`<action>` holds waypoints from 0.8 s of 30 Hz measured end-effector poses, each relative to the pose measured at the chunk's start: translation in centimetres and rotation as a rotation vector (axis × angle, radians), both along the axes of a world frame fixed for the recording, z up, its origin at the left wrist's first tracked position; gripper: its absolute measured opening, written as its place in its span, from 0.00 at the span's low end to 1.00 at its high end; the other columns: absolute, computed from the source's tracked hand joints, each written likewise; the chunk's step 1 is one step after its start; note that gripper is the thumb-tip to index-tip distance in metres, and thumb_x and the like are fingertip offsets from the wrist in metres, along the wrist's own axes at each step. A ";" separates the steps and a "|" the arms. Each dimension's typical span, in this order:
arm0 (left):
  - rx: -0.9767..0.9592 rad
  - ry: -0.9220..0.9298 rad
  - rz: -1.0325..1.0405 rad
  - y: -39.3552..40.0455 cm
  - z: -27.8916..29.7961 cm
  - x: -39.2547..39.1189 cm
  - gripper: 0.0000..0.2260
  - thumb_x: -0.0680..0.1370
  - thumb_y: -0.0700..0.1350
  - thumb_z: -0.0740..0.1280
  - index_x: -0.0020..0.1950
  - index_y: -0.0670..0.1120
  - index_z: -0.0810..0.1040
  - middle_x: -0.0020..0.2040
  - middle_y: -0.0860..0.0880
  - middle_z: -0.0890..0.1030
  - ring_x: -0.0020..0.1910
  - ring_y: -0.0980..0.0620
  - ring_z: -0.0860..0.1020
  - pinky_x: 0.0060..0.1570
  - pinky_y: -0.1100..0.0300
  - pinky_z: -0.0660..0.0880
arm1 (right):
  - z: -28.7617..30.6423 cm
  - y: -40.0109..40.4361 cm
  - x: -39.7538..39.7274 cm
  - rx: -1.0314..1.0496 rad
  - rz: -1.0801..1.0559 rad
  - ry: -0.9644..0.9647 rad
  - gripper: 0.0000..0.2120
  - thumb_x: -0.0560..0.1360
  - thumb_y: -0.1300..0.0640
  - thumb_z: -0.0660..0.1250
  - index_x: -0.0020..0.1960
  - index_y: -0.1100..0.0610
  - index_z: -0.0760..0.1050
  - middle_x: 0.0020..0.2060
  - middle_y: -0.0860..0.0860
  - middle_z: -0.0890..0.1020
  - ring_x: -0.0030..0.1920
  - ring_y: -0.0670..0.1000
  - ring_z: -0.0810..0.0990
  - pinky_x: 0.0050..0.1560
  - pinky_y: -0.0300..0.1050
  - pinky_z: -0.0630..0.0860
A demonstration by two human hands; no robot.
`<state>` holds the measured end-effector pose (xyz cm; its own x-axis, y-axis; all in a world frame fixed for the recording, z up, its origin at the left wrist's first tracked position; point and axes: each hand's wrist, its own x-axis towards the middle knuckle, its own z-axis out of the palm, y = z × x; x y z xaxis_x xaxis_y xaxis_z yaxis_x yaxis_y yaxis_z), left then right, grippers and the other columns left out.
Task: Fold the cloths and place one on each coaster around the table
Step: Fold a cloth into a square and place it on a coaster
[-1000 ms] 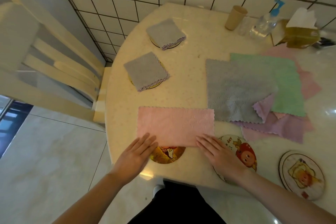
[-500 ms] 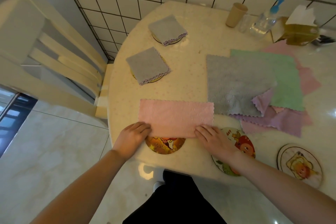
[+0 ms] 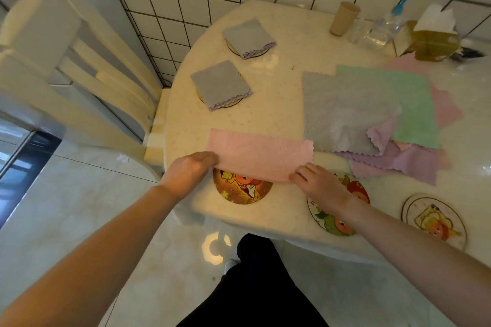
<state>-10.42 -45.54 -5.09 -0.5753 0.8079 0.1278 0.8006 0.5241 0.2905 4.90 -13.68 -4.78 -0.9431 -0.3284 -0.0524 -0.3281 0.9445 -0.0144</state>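
Left hand (image 3: pixel 190 168) and right hand (image 3: pixel 316 183) are pinching the half-folded pink cloth (image 3: pixel 259 154), its long axis lying left-right

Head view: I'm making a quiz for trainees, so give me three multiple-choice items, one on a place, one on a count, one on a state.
1. Where does the pink cloth lie?
A. on the chair
B. at the table's near edge, partly over a coaster
C. under the tissue box

2. How many coasters already carry a folded grey cloth?
A. none
B. two
C. four

3. What are the hands doing?
A. both grip the pink cloth
B. both hang idle
C. one holds the cup

Answers: 1 B, it overlaps the coaster's far rim. 2 B, two at far left. 3 A, left hand and right hand pinch its near corners.
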 end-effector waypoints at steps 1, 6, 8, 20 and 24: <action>0.013 0.010 -0.017 -0.4 -0.1 -0.2 0.18 0.66 0.30 0.75 0.55 0.40 0.82 0.55 0.41 0.83 0.51 0.41 0.83 0.46 0.43 0.81 | 0.4 -0.4 0.7 -0.025 0.024 0.021 0.20 0.64 0.73 0.70 0.54 0.62 0.77 0.46 0.55 0.80 0.44 0.55 0.77 0.38 0.47 0.78; 0.026 0.030 0.075 -2.4 -1.7 1.0 0.16 0.65 0.28 0.75 0.50 0.39 0.83 0.53 0.40 0.83 0.55 0.35 0.80 0.55 0.36 0.74 | 1.3 -4.3 5.8 -0.164 0.184 0.016 0.20 0.69 0.70 0.66 0.61 0.63 0.74 0.50 0.54 0.80 0.47 0.52 0.78 0.45 0.44 0.78; 0.061 -0.029 0.108 -1.9 -2.2 4.4 0.16 0.72 0.34 0.67 0.58 0.43 0.81 0.60 0.43 0.81 0.62 0.39 0.76 0.63 0.39 0.70 | 0.6 -5.4 6.6 -0.202 0.192 0.012 0.20 0.69 0.70 0.66 0.61 0.64 0.74 0.50 0.55 0.80 0.48 0.53 0.78 0.47 0.44 0.79; -0.161 0.028 0.181 7.1 -6.2 17.0 0.23 0.76 0.50 0.59 0.71 0.47 0.71 0.72 0.48 0.70 0.71 0.44 0.67 0.68 0.46 0.58 | 0.1 -4.0 5.7 -0.240 0.507 -0.113 0.17 0.74 0.64 0.61 0.63 0.61 0.68 0.50 0.53 0.81 0.49 0.51 0.78 0.53 0.42 0.76; -0.095 0.033 0.213 7.8 -6.6 17.0 0.18 0.77 0.49 0.58 0.64 0.48 0.78 0.68 0.48 0.75 0.68 0.44 0.71 0.67 0.48 0.61 | 0.7 -1.1 1.4 -0.214 0.552 -0.062 0.19 0.70 0.65 0.66 0.61 0.60 0.75 0.56 0.55 0.80 0.55 0.53 0.79 0.58 0.46 0.76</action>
